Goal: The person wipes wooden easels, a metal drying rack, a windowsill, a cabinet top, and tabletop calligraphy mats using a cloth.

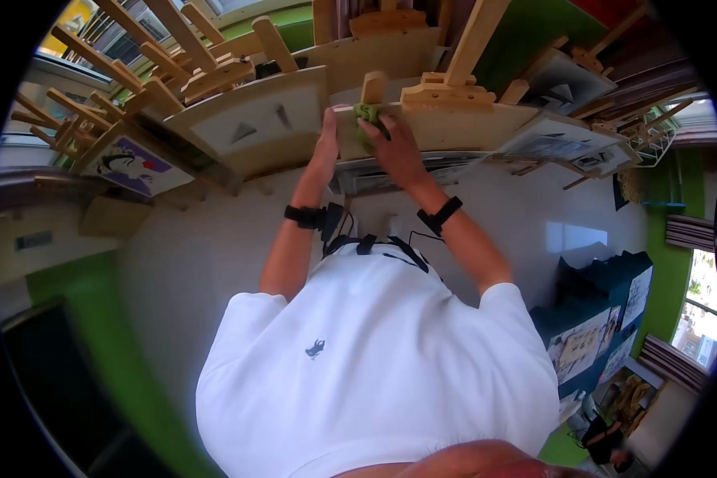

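Straight ahead, a wooden drawing board point(470, 123) rests on an easel point(448, 94). My right hand point(394, 147) presses a crumpled green cloth point(366, 114) against the board near its top left, with the fingers curled over the cloth. At the board's left edge is my left hand point(325, 146), upright against it, its fingers extended and close together, with the thumb side hard to see. Below the board, a grey sheet with a picture point(374, 177) partly shows between and beyond my forearms.
More easels point(207, 80) crowd the upper left, with a sketch board point(251, 119) and a purple painting point(135, 166). Other sketch boards point(562, 139) stand at the right. A dark-covered table point(546, 319) bears drawings at the lower right. A person point(605, 442) is beyond it.
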`<state>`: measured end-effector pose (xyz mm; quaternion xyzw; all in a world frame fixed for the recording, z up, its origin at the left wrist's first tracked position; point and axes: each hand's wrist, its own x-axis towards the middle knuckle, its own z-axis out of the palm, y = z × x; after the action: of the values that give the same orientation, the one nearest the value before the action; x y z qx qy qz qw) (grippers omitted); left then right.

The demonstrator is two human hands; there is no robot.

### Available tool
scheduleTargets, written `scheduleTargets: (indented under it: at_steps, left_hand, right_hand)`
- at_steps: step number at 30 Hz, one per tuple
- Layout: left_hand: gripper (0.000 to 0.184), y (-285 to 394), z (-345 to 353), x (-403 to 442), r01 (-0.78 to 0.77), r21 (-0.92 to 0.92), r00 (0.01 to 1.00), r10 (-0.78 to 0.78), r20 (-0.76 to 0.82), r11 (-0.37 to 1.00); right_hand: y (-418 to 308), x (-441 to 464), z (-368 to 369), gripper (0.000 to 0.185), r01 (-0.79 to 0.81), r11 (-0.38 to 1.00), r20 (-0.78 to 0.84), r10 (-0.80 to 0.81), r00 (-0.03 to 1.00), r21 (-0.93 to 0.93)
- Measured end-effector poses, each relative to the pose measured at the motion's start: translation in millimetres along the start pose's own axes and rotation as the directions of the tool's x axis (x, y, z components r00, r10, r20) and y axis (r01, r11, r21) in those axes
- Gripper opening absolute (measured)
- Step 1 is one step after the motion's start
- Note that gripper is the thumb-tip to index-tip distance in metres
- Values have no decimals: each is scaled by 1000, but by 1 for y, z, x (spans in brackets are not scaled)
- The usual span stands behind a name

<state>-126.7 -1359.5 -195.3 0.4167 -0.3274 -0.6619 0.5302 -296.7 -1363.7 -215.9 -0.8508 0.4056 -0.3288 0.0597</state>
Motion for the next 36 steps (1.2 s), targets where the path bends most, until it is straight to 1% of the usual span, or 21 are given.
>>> scheduleTargets:
  at_steps: [2, 3, 4, 5, 6, 8, 9, 11, 12, 14, 16, 18, 20, 22, 24, 26, 28, 31, 32, 35, 36]
  left_hand:
    - [59, -5, -7, -1, -67, 242, 997, 71, -8, 968]
    - [59, -6, -8, -4, -65, 239, 997, 71, -19, 969]
    - [57, -8, -7, -4, -104, 332, 992, 120, -27, 938]
    - [54, -7, -6, -1, -145, 421, 985, 173, -28, 895]
    - [54, -10, -8, 2, -150, 418, 984, 178, -30, 896]
    - [45, -19, -10, 9, -165, 497, 976, 215, -43, 852]
    - [45, -18, -10, 10, -170, 497, 975, 219, -41, 851]
    - [40, -14, -11, 9, -126, 454, 987, 156, -29, 882]
    - [38, -13, -13, 9, -112, 444, 990, 136, -22, 889]
    - [37, -20, -16, 14, -231, 280, 973, 219, 73, 932]
    - [36, -19, -14, 11, -264, 358, 964, 251, 83, 896]
    - [35, -12, -14, 10, -313, 462, 950, 281, 139, 830]
    - [33, -11, -13, 10, -280, 508, 957, 280, 79, 815]
    - [33, -20, -15, 16, -325, 493, 943, 316, 106, 807]
    - [34, -25, -17, 19, -361, 454, 930, 351, 109, 815]
    - [27, -25, -21, 19, -292, 459, 955, 283, 90, 839]
    - [24, -31, -19, 25, -355, 462, 930, 355, 90, 813]
    - [22, -43, -22, 26, -389, 492, 907, 418, 54, 779]
    - [23, -45, -22, 31, -373, 518, 906, 422, 27, 769]
    - [21, -55, -28, 36, -422, 421, 896, 439, 61, 803]
    - [21, -51, -25, 31, -418, 421, 899, 434, 62, 805]
  right_hand:
    - [26, -19, 7, 57, 116, 950, -45, -135, 990, -288]
    - [34, -32, 8, 57, 124, 952, -38, -140, 989, -281]
    - [39, -43, 5, 56, -94, 972, -34, 89, 995, -217]
    - [43, -48, 6, 55, -308, 938, -19, 309, 951, -159]
    - [35, -47, 7, 55, -301, 940, -17, 302, 953, -161]
    - [6, -34, 11, 51, -412, 877, -175, 459, 871, 247]
    - [-9, -20, 11, 51, -409, 879, -179, 456, 872, 246]
    - [-42, 17, 3, 51, -196, 925, -260, 286, 922, 325]
    - [-51, 32, -6, 51, -195, 924, -270, 290, 918, 329]
    - [-61, 58, -20, 55, -114, 983, -300, 153, 942, 142]
    - [-52, 67, -36, 53, -133, 990, -288, 143, 947, 53]
    - [-40, 73, -44, 51, -177, 984, -324, 159, 933, -27]
    - [-33, 75, -44, 52, -253, 956, -373, 292, 881, 150]
    - [-47, 82, -46, 49, -281, 954, -379, 301, 875, 108]
    - [-48, 91, -48, 44, -210, 977, -277, 213, 937, 39]
    - [-44, 100, -66, 40, -230, 970, -230, 243, 942, 82]
    - [-37, 105, -76, 42, -444, 880, -79, 461, 884, 168]
    - [-50, 102, -76, 40, -471, 875, -116, 482, 868, 110]
    - [-54, 103, -75, 40, -460, 882, -122, 470, 874, 102]
    - [-52, 98, -49, 49, -156, 986, -89, 151, 985, -57]
    - [-55, 95, -48, 49, -161, 985, -87, 156, 984, -57]
